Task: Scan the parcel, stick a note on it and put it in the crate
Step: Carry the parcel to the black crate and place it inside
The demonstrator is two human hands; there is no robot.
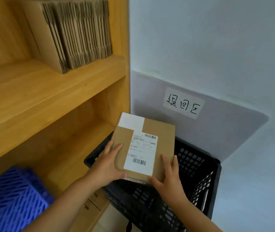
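A flat brown cardboard parcel [163,139] is held over the open black slatted crate [198,166] on the floor. On its top face sit a white shipping label [141,153] with barcodes and a white note [131,121] at the far left corner. My left hand [108,163] grips the parcel's near left edge, fingers spread on top. My right hand [168,178] holds the near right corner. Whether anything lies inside the crate is hidden by the parcel and my hands.
A wooden shelf unit [49,91] stands to the left, right against the crate. Flattened cartons [76,34] stand on its upper shelf and a blue slatted basket [12,198] sits lower. A handwritten paper sign [182,103] is taped on the grey wall panel behind the crate.
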